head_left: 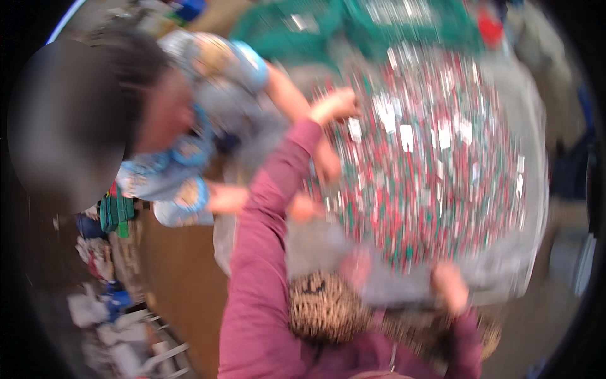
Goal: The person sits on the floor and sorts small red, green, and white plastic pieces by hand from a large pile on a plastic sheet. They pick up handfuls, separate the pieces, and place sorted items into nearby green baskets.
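Observation:
A wide heap of small red, green and white pieces [423,183] lies on a pale grey sheet [530,126]; motion blur hides what kind they are. My left arm, in a maroon sleeve, stretches far forward. At its end my left hand [338,105] is over the heap's far left edge. Its fingers look bent, but the blur hides whether they hold anything. Close to my body, my right hand [449,287] is at the near edge of the heap and sheet. Its fingers are smeared too.
On the left a co-worker in a light blue patterned garment [189,196] leans in, one hand [328,161] beside my left forearm. Green mesh material [404,28] lies beyond the heap. Patterned fabric [328,306] is in front of me. White and blue objects [117,309] stand lower left.

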The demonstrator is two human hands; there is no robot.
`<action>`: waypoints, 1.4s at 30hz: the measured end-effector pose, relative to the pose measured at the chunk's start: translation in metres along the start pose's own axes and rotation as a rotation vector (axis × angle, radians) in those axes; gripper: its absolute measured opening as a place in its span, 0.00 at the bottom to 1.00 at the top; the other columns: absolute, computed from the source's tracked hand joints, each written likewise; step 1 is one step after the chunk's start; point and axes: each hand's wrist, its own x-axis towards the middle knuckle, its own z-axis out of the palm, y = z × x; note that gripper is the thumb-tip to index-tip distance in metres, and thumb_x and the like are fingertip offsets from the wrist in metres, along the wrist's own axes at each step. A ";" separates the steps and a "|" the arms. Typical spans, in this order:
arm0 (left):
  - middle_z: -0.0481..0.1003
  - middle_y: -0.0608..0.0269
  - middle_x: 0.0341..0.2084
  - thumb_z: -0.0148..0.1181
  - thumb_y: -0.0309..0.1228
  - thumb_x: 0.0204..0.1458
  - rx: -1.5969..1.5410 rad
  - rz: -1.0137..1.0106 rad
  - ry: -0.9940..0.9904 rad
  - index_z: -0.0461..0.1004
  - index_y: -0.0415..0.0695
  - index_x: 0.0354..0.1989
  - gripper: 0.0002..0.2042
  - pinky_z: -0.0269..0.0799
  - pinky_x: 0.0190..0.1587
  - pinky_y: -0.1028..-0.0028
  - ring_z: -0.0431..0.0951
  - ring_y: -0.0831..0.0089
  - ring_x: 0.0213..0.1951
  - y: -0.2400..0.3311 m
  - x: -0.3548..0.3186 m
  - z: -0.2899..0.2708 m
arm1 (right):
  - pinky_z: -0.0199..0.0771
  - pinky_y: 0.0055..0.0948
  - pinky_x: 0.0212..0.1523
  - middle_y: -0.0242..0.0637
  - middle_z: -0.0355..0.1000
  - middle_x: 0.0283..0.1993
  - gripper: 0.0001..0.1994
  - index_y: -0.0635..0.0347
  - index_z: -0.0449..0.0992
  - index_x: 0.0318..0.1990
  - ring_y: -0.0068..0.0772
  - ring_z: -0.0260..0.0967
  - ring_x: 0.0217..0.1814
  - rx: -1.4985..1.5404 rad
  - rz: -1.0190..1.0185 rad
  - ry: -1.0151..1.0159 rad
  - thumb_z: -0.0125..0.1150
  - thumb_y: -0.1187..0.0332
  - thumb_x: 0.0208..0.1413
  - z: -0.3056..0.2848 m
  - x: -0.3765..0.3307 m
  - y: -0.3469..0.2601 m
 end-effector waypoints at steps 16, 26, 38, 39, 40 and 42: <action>0.73 0.41 0.28 0.60 0.24 0.43 0.222 0.101 0.221 0.63 0.32 0.37 0.15 0.74 0.31 0.60 0.77 0.48 0.32 -0.027 -0.150 0.303 | 0.70 0.42 0.33 0.48 0.68 0.38 0.17 0.62 0.63 0.43 0.48 0.70 0.38 0.361 0.078 0.489 0.62 0.71 0.47 0.114 0.092 -0.068; 0.75 0.45 0.30 0.55 0.20 0.42 0.040 0.223 0.265 0.70 0.35 0.35 0.10 0.72 0.31 0.62 0.77 0.55 0.27 -0.067 -0.125 0.267 | 0.70 0.45 0.37 0.49 0.64 0.40 0.14 0.60 0.69 0.41 0.53 0.68 0.38 0.312 0.172 0.526 0.54 0.81 0.43 0.132 0.107 -0.035; 0.78 0.61 0.29 0.50 0.16 0.45 -0.473 0.431 -0.282 0.78 0.38 0.36 0.12 0.75 0.29 0.76 0.77 0.77 0.29 -0.010 -0.106 0.325 | 0.69 0.38 0.43 0.43 0.62 0.41 0.21 0.59 0.70 0.47 0.44 0.63 0.46 0.301 0.182 0.760 0.54 0.82 0.41 0.146 0.105 -0.043; 0.78 0.61 0.28 0.51 0.16 0.45 -0.534 0.303 -0.367 0.78 0.38 0.35 0.11 0.75 0.29 0.76 0.78 0.78 0.29 -0.011 -0.097 0.328 | 0.69 0.39 0.44 0.44 0.61 0.43 0.22 0.60 0.69 0.48 0.45 0.62 0.48 0.279 0.156 0.748 0.54 0.83 0.41 0.150 0.108 -0.047; 0.78 0.60 0.27 0.51 0.17 0.46 -0.669 0.368 -0.213 0.79 0.37 0.34 0.11 0.75 0.29 0.76 0.78 0.77 0.29 -0.011 -0.089 0.316 | 0.69 0.40 0.46 0.45 0.60 0.44 0.23 0.60 0.67 0.49 0.47 0.60 0.50 0.251 0.137 0.735 0.54 0.83 0.41 0.150 0.108 -0.051; 0.78 0.59 0.27 0.47 0.17 0.49 -0.722 0.241 0.037 0.77 0.34 0.37 0.11 0.76 0.30 0.77 0.77 0.77 0.27 -0.036 -0.062 0.300 | 0.67 0.39 0.47 0.47 0.60 0.43 0.21 0.62 0.67 0.48 0.48 0.60 0.50 0.249 0.062 0.686 0.52 0.84 0.42 0.153 0.102 -0.060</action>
